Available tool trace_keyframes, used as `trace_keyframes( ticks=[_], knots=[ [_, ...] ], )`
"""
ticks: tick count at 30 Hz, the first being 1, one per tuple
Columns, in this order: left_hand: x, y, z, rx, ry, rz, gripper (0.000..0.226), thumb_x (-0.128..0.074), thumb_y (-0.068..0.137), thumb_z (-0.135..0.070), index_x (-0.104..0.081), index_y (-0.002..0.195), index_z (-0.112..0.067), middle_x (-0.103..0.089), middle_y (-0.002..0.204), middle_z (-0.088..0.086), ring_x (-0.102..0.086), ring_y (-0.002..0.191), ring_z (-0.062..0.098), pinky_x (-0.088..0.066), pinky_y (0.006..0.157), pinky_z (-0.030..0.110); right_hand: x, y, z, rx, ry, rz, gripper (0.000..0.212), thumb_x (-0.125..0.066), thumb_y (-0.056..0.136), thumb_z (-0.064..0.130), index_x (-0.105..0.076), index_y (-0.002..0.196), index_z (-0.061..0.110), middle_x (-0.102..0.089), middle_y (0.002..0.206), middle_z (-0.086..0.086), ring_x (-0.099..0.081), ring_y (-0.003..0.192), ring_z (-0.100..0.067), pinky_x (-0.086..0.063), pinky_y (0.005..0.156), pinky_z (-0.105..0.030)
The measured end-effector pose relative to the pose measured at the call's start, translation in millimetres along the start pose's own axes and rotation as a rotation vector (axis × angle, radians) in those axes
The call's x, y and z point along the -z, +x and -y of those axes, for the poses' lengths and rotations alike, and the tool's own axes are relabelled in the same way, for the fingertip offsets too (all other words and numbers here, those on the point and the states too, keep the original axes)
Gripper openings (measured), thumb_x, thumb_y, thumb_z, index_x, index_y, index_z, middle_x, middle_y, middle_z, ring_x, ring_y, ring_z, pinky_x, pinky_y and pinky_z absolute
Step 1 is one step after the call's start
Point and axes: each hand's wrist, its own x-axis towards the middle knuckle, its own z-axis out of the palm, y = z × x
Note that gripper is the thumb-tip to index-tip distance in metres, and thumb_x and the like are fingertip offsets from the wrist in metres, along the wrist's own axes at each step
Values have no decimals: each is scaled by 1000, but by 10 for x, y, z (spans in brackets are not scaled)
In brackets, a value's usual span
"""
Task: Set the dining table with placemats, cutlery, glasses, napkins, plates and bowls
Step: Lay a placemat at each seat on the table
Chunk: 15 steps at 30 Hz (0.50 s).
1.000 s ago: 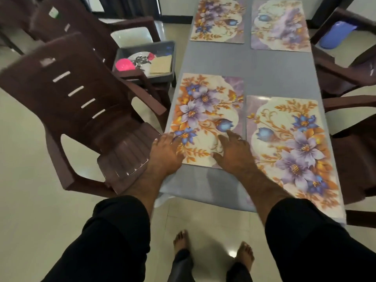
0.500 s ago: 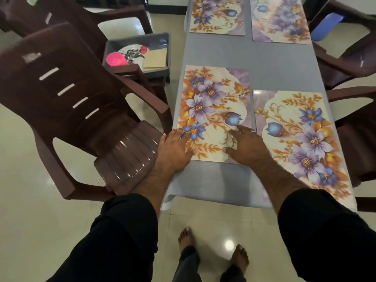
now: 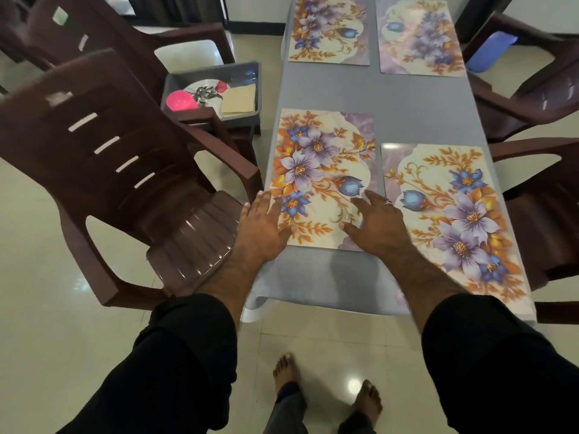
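Observation:
Several floral placemats lie on the grey dining table. The near-left placemat has both my hands flat on its near end. My left hand presses its left near corner with straight fingers, and my right hand rests spread on its right near corner. The near-right placemat lies beside it, and two more placemats sit at the far end. A grey tub on a chair holds a pink bowl, a plate with cutlery and tan napkins.
Dark brown plastic chairs stand on both sides: one close at the left, others at the right. A blue object lies on the far right chair. My bare feet stand on the glossy tiled floor at the table's near end.
Both hands have slid the near-left placemat a little farther up the table. The camera has shifted, so the table sits more to the right in view.

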Motion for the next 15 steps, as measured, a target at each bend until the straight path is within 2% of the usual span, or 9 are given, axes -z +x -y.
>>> trace_keyframes(
  ticks=[3, 6, 10, 15],
  knots=[
    [161, -168, -221, -2, 20, -13, 77, -50, 102, -62, -30, 165, -21, -25, 173, 12, -22, 160, 34, -19, 129, 56, 120, -260, 57, -5, 38, 9, 77, -60, 84, 65, -54, 149, 22, -45, 159, -15, -49, 140, -39, -44, 111, -51],
    [249, -492, -488, -17, 27, -36, 81, -49, 96, -65, -40, 161, -18, -34, 169, 15, -33, 155, 38, -30, 124, 59, 185, -626, 110, 17, 55, 31, 77, -64, 82, 55, -54, 149, 19, -47, 158, -17, -50, 139, -40, -43, 109, -53],
    [270, -1108, -732, 71, 18, 6, 85, -47, 91, -67, -42, 161, -18, -32, 170, 16, -32, 155, 40, -32, 122, 60, 276, -1131, 107, 40, 44, 72, 74, -69, 85, 49, -50, 151, 18, -44, 159, -16, -46, 142, -38, -39, 112, -53],
    [209, -1827, -964, 154, 56, 112, 82, -50, 94, -65, -33, 164, -24, -21, 175, 11, -24, 159, 36, -28, 125, 60, 284, -1610, 109, 95, 45, 130, 70, -66, 90, 44, -46, 151, 17, -42, 160, -15, -41, 145, -35, -34, 115, -52]
  ],
)
